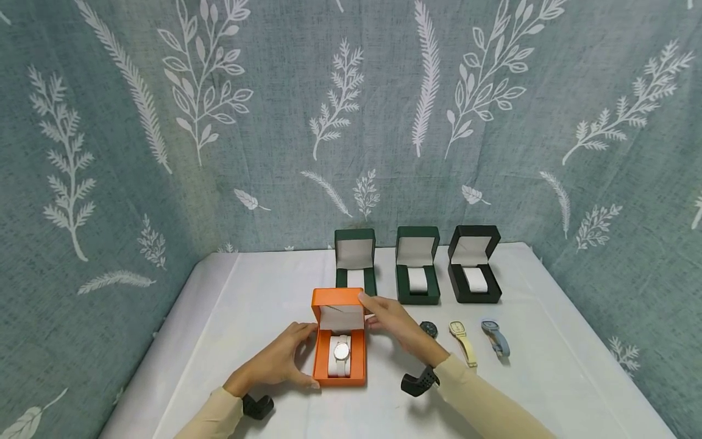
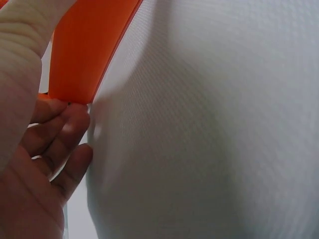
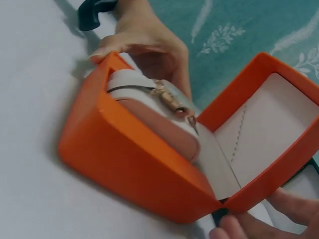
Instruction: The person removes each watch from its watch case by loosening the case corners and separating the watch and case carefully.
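An orange watch box [image 1: 358, 360] stands on the table with its lid raised. Inside, a white-strapped watch [image 1: 341, 352] with a rose-gold case is wrapped round a white cushion [image 3: 149, 107]. My left hand [image 1: 278, 358] grips the box along its left side, thumb at the front corner and fingers toward the back corner. At the lid's right edge, my right hand [image 1: 396, 322] holds the lid [image 1: 338, 297], its thumb on the upper corner and fingers lower down by the hinge. The left wrist view shows the box's orange side wall [image 2: 87, 55] beside the fingers.
Behind stand two green watch boxes [image 1: 370, 283] [image 1: 433, 286] and a black watch box [image 1: 474, 296], all raised-lidded with white cushions. Right of my right hand lie a dark watch [image 1: 429, 329], a yellow watch [image 1: 464, 342] and a blue watch [image 1: 496, 338]. Patterned curtains [image 1: 285, 122] enclose the white table [image 1: 247, 292].
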`<state>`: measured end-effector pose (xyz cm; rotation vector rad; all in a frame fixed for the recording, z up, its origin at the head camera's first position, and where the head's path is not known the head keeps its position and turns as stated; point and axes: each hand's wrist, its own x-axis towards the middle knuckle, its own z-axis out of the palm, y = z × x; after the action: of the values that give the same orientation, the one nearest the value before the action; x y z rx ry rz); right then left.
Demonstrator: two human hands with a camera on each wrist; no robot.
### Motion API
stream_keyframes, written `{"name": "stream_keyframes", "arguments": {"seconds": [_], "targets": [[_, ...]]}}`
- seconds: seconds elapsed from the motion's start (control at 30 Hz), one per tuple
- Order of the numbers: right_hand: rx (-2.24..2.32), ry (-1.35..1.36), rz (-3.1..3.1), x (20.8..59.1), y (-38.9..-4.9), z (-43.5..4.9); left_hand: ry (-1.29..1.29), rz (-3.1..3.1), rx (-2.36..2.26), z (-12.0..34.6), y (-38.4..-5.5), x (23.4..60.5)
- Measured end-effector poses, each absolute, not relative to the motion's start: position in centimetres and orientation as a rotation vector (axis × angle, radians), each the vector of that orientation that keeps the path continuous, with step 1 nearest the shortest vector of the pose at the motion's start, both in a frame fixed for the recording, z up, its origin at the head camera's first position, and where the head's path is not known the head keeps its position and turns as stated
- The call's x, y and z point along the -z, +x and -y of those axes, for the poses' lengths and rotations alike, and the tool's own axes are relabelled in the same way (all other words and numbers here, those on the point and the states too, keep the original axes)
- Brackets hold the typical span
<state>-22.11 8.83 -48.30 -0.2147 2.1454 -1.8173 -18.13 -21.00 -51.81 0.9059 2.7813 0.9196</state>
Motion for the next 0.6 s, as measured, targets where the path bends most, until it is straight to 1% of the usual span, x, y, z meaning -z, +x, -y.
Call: {"name": "stream_keyframes", "arguments": {"seconds": [0.2, 0.6], "targets": [[1.819, -0.238, -2.217, 48.5, -21.1, -9.9, 0.909, -2.770, -0.914, 21.0, -18.1, 51.5], [1.617, -0.605, -2.263, 50.3, -18.8, -11.0, 0.915, -2.761, -0.918, 21.2, -18.1, 51.4]]}}
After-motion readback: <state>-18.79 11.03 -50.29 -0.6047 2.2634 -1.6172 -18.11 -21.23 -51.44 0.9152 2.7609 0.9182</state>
